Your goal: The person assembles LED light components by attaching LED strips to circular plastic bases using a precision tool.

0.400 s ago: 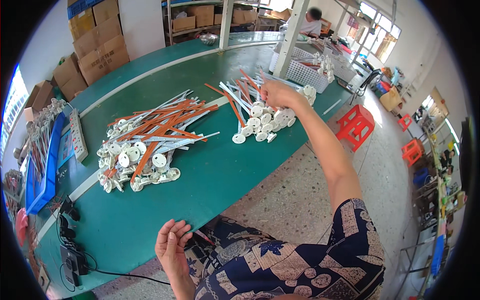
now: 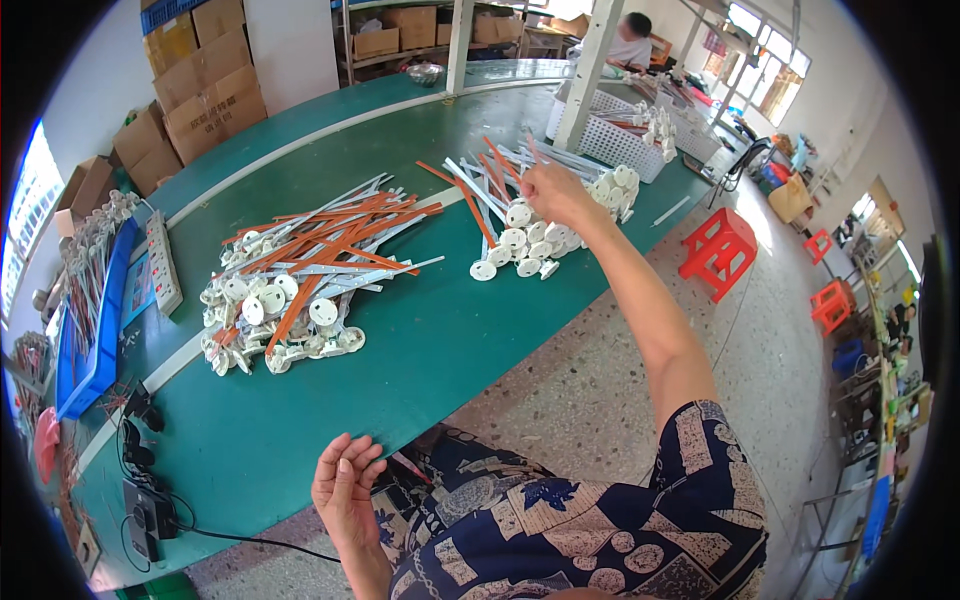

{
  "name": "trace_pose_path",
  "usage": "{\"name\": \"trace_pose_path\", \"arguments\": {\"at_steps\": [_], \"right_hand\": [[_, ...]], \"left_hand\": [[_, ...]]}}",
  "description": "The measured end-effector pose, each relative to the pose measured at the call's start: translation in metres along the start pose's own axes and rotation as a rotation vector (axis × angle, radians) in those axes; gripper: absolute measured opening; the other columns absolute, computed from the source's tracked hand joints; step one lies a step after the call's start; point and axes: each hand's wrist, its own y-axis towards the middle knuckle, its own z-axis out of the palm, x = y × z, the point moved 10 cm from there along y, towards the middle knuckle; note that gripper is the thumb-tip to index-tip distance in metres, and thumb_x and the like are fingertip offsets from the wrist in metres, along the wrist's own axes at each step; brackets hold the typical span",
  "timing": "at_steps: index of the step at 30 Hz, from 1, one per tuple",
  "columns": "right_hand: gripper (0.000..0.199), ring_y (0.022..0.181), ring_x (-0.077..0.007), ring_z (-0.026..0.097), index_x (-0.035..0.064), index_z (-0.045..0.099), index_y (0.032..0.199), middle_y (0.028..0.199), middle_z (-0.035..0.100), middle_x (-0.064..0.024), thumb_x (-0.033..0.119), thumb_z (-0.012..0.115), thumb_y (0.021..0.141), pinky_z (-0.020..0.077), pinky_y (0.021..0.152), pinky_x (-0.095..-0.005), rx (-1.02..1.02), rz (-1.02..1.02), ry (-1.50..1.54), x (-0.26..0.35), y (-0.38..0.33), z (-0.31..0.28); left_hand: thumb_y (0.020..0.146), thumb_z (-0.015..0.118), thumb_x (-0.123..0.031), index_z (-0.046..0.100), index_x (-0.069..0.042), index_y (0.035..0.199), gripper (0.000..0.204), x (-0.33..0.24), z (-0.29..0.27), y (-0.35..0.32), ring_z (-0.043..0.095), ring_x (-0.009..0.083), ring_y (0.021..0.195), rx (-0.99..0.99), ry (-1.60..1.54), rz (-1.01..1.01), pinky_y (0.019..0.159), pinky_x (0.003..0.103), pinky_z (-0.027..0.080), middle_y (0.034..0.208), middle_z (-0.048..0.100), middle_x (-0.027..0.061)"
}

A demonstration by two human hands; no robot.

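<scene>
My right hand (image 2: 562, 197) reaches over the right pile (image 2: 531, 240) of white round-headed parts with long grey and orange strips. Its fingers are closed, and an orange strip (image 2: 535, 150) sticks up from them; the lower end of that strip is hidden. Near the table's front edge, my left hand (image 2: 348, 482) is raised with its fingers loosely bent and nothing in them. A second pile (image 2: 300, 280) of the same parts lies at the table's middle left, white heads toward me, strips pointing away to the right.
The green table (image 2: 400, 375) curves away to the back. At left are a blue tray (image 2: 100, 375) of strips, a power strip (image 2: 162, 265) and a black device with cables (image 2: 150, 520). White baskets (image 2: 610, 145) and a post (image 2: 585, 85) stand behind the right pile; a red stool (image 2: 720, 250) is on the floor.
The view has shifted slightly. My right hand stays at the right pile with closed fingers, its wrist turned a little. My left hand has hardly moved.
</scene>
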Motion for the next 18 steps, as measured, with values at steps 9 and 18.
{"name": "trace_pose_path", "arguments": {"at_steps": [9,18], "right_hand": [[0.008,0.083,-0.0359,0.067,0.0046,0.071,0.086,0.090,0.069,-0.0174,0.010,0.067,0.082,0.0516,0.077,-0.0459,-0.157,-0.098,0.063,0.025,-0.004,-0.028],[0.014,0.081,-0.0311,0.067,0.0012,0.072,0.092,0.087,0.071,-0.0131,0.010,0.064,0.087,0.0518,0.075,-0.0400,-0.134,-0.321,0.591,0.195,0.005,-0.053]], "left_hand": [[0.104,0.054,-0.008,0.056,0.006,0.131,0.031,0.002,0.003,0.000,0.070,0.0292,0.106,0.014,-0.013,-0.027,0.088,0.038,0.061,0.119,0.068,0.0214],[0.104,0.051,-0.007,0.056,0.006,0.130,0.029,-0.003,0.005,0.000,0.070,0.0302,0.107,0.018,-0.019,-0.031,0.092,0.040,0.060,0.119,0.068,0.0224]]}}
